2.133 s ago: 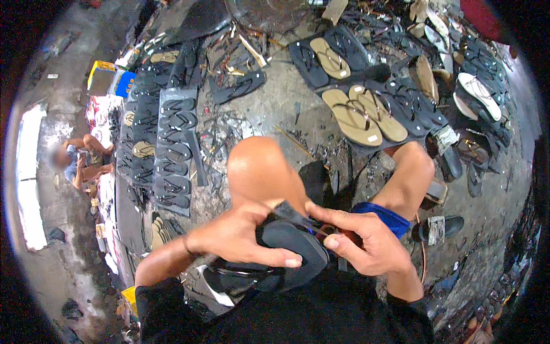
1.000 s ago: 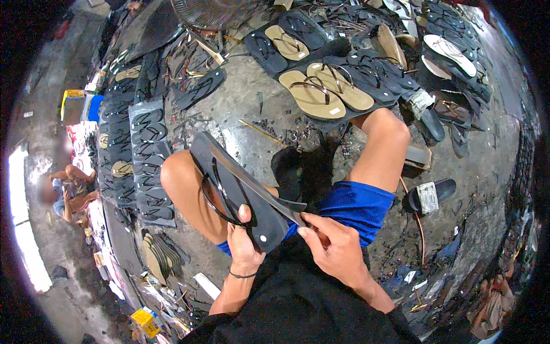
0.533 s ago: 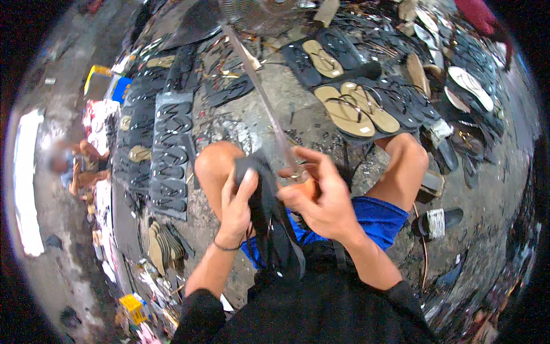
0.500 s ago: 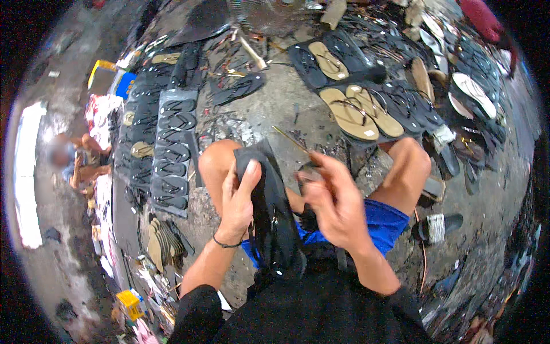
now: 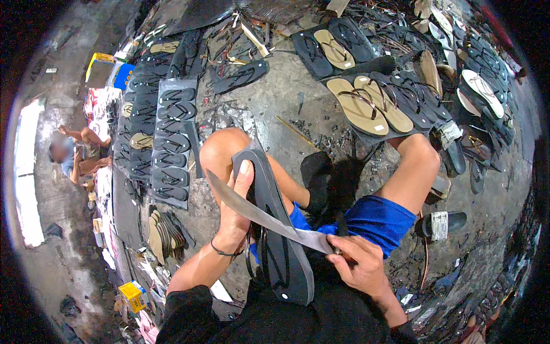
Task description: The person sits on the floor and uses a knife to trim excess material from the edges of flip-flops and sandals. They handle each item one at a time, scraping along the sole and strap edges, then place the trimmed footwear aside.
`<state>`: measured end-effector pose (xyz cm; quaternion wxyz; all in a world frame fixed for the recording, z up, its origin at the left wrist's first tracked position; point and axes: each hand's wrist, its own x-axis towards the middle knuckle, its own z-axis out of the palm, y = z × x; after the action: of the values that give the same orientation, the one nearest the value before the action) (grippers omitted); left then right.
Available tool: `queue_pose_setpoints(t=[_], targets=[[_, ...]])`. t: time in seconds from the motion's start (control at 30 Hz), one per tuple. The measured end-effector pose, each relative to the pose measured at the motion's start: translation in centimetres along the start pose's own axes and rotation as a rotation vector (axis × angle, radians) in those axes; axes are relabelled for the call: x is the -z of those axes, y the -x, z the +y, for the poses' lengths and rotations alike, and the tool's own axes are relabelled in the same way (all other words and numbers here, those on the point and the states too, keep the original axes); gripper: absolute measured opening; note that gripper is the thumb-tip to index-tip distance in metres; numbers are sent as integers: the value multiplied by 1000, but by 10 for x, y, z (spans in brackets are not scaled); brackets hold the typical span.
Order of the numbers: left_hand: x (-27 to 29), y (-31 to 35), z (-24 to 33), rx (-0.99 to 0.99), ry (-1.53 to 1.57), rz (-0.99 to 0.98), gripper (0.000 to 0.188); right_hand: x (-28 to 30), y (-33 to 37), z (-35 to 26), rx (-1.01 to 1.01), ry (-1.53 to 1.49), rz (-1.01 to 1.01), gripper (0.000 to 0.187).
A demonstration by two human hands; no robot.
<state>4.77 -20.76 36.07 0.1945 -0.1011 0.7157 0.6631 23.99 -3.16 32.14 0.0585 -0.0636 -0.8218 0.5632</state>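
A black flip-flop [image 5: 293, 265] is tilted over my lap, its strap side showing. My left hand [image 5: 232, 221] grips it near its far end, with the thumb pressed flat on the sole. Across the flip-flop lies the long, slightly curved blade of a knife [image 5: 264, 219], its tip reaching past my left thumb and wrist side. My right hand [image 5: 362, 265] is closed around the knife's near end, to the right of the sole; the handle is mostly hidden by the fingers. Whether the blade touches the sole I cannot tell.
Rows of black flip-flops [image 5: 173, 143] lie at the left, tan ones [image 5: 358, 106] ahead to the right. A thin stick [image 5: 295, 131] and black scraps lie on the floor. Several loose sandals [image 5: 482, 93] are piled at far right. Another person [image 5: 80, 152] sits at far left.
My right hand has come down and toward me, and the knife blade now shows across the flip-flop. The flip-flop has turned so its strapped face shows more clearly.
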Motion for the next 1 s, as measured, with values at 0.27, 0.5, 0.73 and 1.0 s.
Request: queue_pose_setpoints(t=[0.27, 0.5, 0.73, 1.0], targets=[[-6, 7, -2, 48, 89, -123, 46, -26, -91, -9, 105, -12, 316, 31], [26, -7, 38, -159, 10, -272, 39, 7, -30, 4, 39, 24, 200, 29], [41, 8, 0, 87, 62, -464, 38, 14, 2, 16, 14, 139, 95, 32], [12, 10, 14, -11, -140, -726, 37, 89, -49, -53, -233, 209, -201, 31]])
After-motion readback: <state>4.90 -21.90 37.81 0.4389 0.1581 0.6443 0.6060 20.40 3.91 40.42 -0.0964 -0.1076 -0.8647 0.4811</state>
